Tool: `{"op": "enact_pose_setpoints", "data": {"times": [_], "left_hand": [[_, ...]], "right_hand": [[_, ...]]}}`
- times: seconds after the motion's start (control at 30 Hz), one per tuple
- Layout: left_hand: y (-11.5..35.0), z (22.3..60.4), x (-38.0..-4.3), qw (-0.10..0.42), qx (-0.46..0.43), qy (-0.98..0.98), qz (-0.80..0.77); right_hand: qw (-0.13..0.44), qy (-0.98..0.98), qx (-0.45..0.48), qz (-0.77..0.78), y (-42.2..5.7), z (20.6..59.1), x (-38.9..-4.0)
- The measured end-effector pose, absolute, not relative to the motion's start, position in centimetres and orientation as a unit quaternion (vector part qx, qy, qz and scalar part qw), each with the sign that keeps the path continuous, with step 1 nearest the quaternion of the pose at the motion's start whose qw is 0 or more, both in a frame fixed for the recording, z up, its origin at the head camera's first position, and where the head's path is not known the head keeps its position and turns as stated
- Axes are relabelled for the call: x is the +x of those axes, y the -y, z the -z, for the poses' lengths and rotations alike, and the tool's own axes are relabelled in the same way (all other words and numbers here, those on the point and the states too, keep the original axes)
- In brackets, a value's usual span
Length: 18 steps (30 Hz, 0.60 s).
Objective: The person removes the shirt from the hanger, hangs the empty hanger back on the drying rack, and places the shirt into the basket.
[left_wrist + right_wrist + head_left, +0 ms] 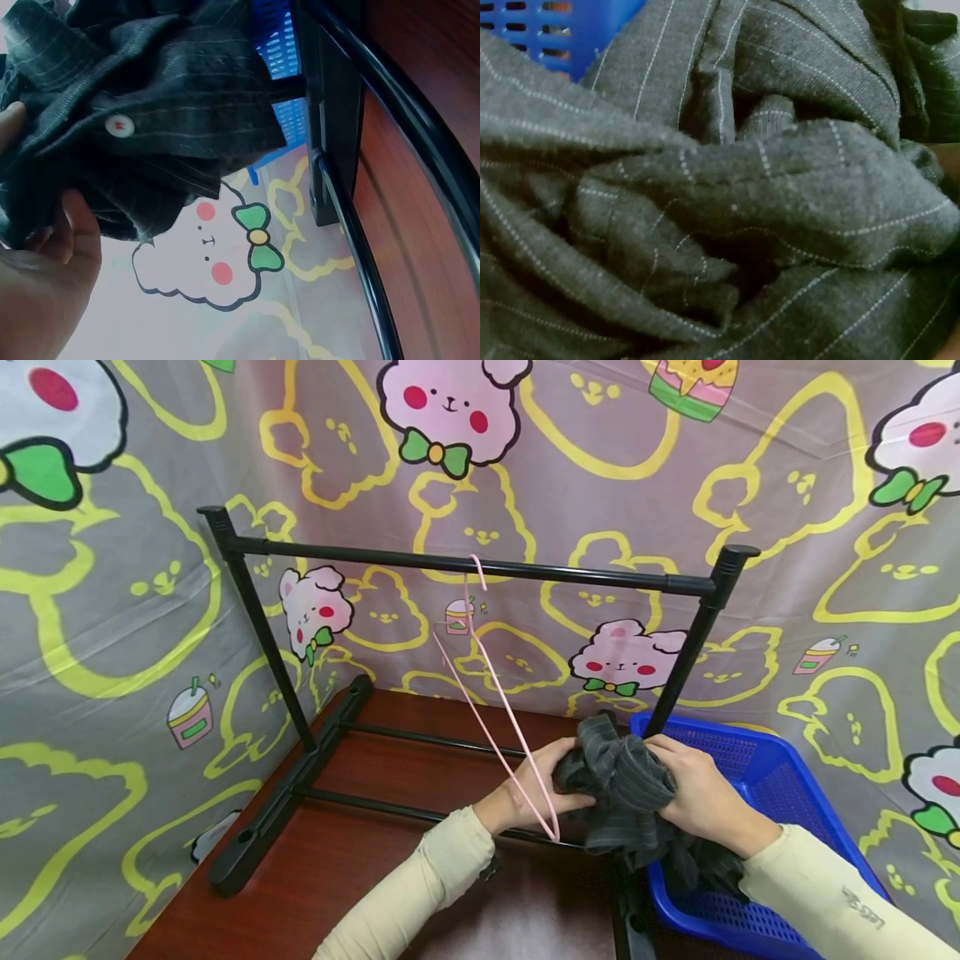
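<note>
A bunched dark grey pinstriped garment (626, 785) is held up between both hands, partly over a blue basket. My left hand (528, 789) grips its left side, thumb toward the front. On the right side of the bundle my right hand (697, 785) grips the cloth. A white button (120, 125) shows on the garment in the left wrist view. Folds of the cloth (780, 202) fill the right wrist view and hide most of the right hand there. A pink hanger (495, 681) hooks over the rack's rail, its lower end overlapping my left hand in the head view.
The black rack (360, 556) stands on a reddish-brown table (360, 877), with floor bars low across it. At the right is the blue perforated basket (795, 793), close by the rack's right post. A patterned curtain (420, 635) closes off the back and sides.
</note>
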<state>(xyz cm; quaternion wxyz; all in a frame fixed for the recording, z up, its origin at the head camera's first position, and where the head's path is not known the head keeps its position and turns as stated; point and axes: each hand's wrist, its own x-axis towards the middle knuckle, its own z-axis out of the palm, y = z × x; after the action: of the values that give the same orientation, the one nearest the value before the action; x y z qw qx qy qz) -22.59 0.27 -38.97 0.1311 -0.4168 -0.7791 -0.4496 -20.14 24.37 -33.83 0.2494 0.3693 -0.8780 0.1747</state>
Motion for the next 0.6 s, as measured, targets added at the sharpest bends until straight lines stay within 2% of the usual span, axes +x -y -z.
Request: {"op": "enact_pose_setpoints", "data": {"times": [0.17, 0.43, 0.6], "left_hand": [[0.2, 39.2, -22.8, 0.143, -0.426, 0.761, 0.468], [0.5, 39.7, -22.9, 0.131, -0.417, 0.761, 0.479], [0.4, 40.2, -22.9, 0.095, -0.413, 0.767, 0.482]], "right_hand": [[0.27, 0.87, 0.371, -0.18, -25.4, 33.5, -20.0], [0.31, 0.851, 0.367, -0.212, -27.8, 33.1, -19.3], [0.341, 0.851, 0.333, -0.22, -29.3, 32.9, -18.9]]}}
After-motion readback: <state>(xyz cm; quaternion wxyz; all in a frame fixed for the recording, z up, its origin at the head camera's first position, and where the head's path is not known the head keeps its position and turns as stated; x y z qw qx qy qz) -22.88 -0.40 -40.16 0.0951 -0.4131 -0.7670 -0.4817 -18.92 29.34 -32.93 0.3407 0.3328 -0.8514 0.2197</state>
